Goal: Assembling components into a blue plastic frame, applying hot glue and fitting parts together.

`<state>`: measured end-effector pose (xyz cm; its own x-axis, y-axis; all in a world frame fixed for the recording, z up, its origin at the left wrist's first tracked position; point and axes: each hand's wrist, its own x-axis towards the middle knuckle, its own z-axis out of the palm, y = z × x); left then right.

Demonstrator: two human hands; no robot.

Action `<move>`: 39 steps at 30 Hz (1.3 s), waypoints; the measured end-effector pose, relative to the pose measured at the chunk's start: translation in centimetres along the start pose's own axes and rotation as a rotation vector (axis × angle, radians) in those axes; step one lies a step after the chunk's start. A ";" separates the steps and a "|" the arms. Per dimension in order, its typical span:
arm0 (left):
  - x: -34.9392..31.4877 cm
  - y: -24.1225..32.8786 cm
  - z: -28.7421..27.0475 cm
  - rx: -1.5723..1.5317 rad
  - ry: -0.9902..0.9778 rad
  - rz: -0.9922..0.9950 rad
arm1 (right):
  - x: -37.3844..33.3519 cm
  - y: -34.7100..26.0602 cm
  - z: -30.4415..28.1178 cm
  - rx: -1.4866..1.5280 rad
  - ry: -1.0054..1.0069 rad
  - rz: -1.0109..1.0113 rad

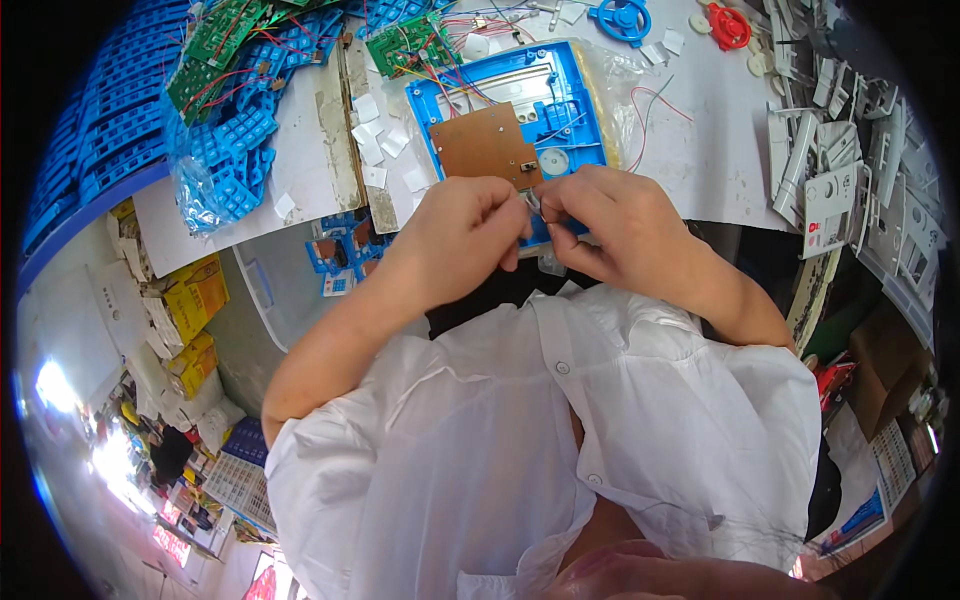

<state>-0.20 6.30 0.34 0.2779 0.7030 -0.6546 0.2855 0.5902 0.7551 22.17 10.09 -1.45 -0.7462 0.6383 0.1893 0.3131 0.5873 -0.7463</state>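
Note:
A blue plastic housing [590, 120] lies on the worktable in front of me, with a brown circuit board [480, 140] resting over its left part. At the housing's near edge, my left hand [462, 235] is closed, its thumb and forefinger pinched just below the board. Facing it, my right hand [618, 222] pinches too, its fingertips almost meeting the left ones. Between the fingertips is something small and thin, too hidden to name. A round white part [553, 161] sits inside the housing, just beyond my right fingers. Thin wires run from the board's far side.
A green circuit board [405, 48] with wires lies beyond the housing. Blue keypads [240, 140] and more green boards pile up at left. A blue ring part [620, 20] and a red one [728, 27] lie at far right. White plastic panels [832, 205] are stacked on the right.

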 end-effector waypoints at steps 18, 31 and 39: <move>0.2 1.9 -1.5 -0.571 -0.199 -0.425 | 0.4 1.2 -0.1 -0.119 0.056 -0.218; -1.0 1.6 -1.3 -0.108 -0.096 -0.388 | 1.5 0.3 -0.9 -0.135 -0.075 -0.235; -2.5 -1.0 1.7 0.391 0.360 0.111 | 0.6 0.2 -0.2 -0.136 0.021 -0.220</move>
<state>0.43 3.31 1.15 0.0133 0.8848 -0.4657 0.6110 0.3615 0.7043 21.86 10.66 -1.34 -0.7932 0.4971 0.3517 0.2218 0.7738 -0.5933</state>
